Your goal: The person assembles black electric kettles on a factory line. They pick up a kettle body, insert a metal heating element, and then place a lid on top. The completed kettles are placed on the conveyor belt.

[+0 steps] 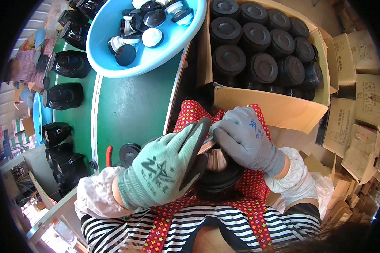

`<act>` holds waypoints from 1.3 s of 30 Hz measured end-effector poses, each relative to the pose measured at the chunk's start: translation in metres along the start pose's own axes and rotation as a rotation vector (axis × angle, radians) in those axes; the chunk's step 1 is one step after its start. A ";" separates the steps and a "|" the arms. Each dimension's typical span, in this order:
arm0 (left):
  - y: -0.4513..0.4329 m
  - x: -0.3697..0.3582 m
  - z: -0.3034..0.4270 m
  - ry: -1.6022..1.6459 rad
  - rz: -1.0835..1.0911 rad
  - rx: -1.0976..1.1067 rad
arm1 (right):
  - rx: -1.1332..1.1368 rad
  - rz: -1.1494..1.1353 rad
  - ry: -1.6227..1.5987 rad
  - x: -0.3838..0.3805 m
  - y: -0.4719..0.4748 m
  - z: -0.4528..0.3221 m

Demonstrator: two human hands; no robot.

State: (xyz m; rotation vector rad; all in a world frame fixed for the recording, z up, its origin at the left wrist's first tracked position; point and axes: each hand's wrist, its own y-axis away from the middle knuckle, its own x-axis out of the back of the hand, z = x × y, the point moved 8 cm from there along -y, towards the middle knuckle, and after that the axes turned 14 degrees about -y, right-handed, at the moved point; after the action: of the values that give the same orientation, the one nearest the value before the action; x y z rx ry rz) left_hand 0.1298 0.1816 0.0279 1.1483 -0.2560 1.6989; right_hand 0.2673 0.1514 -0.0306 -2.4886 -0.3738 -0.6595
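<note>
My left hand [163, 167], in a green glove with dark writing, reaches in with its fingers straight and close together. Its thumb is apart, beside a ridged metal part [216, 160]. My right hand [245, 137], in a grey glove, curls its fingers over the top of that part; its fingertips are hidden. A thin flat edge [206, 146] shows between the hands; I cannot tell what it belongs to. Below them, a black round vessel [220, 180] stands at my lap against a red patterned apron [193, 110], the metal part rising from its top.
Left of me runs a green worktable [129, 104] holding glossy black jug bodies [65, 96], a black disc [129, 154] and a red handle [109, 156]. A blue basin [98, 60] contains black-and-white lids [154, 17]. Ahead, a carton [272, 106] holds black cylinders [229, 60]; cartons [369, 98] are stacked right.
</note>
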 end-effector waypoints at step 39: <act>0.004 -0.028 -0.017 -0.122 0.561 -0.188 | -0.215 -0.057 -0.425 0.047 -0.064 0.014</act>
State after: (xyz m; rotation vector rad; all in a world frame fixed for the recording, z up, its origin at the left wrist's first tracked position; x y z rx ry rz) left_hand 0.1178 0.1731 -0.0015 1.1010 -0.8612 2.0309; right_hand 0.2870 0.2177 0.0107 -2.8304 -0.5559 -0.1914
